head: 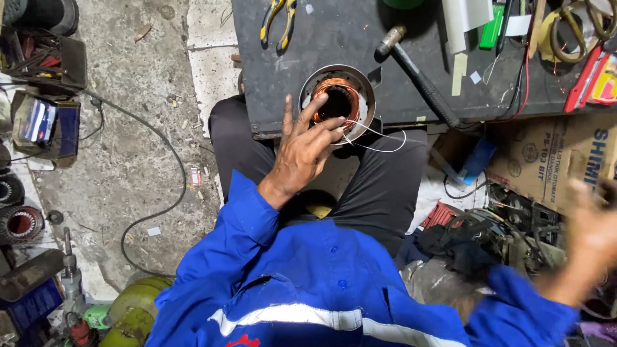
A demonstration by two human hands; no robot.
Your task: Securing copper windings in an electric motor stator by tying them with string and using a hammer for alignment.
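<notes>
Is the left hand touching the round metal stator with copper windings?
Touching. In the head view the left hand has fingertips resting on the copper windings inside the round metal stator, with thin white cord running from the fingers.

A repair workshop for electric motors, by the look of it: a dark counter (pixel 308 58) carries a stator (pixel 339 103) with copper windings, a hammer (pixel 421 77), pliers (pixel 277 24) and loose wires. More wound stators (pixel 19 222) sit on the cracked concrete floor (pixel 138 122) among cables, a gas cylinder (pixel 132 315) and boxes of parts. A cardboard box (pixel 553 160) and heaps of scrap crowd the other side, and the worker wears a blue jacket (pixel 308 289) with a reflective stripe.
</notes>
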